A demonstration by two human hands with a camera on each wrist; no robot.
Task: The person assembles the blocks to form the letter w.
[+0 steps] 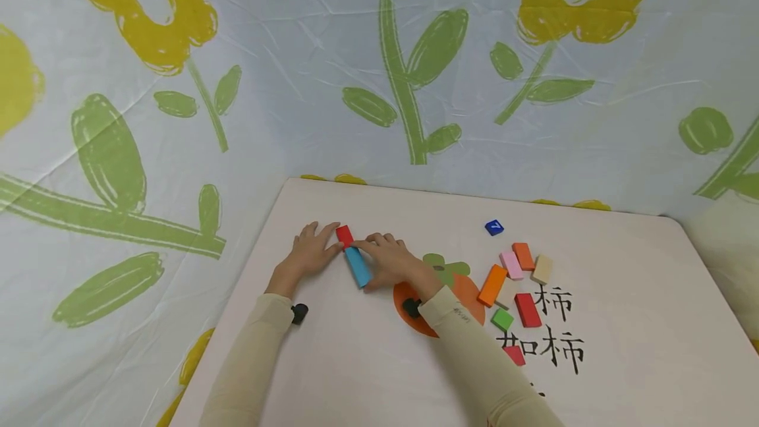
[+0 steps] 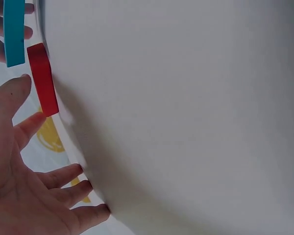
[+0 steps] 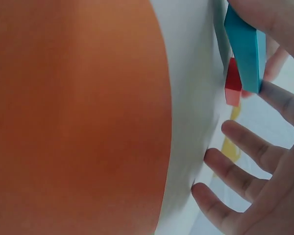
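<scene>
Toward the left of the table in the head view, a light-blue oblong block [image 1: 358, 267] lies nearly in line with a smaller red block [image 1: 344, 236]. My right hand [image 1: 388, 261] pinches the blue block lengthwise, thumb at the near end and index finger at the far end. My left hand [image 1: 311, 252] is spread beside the red block. In the left wrist view its index fingertip touches the far end of the red block [image 2: 43, 81], with the thumb close to the side. Whether the blue block [image 3: 247, 49] is raised off the table, I cannot tell.
Right of the hands lie several loose blocks, among them an orange block [image 1: 492, 285], a red one [image 1: 528, 310] and a green one [image 1: 503, 319]. A dark-blue numbered block [image 1: 494, 227] sits farther back. Flowered cloth [image 1: 267, 51] hangs behind the table [image 1: 332, 361].
</scene>
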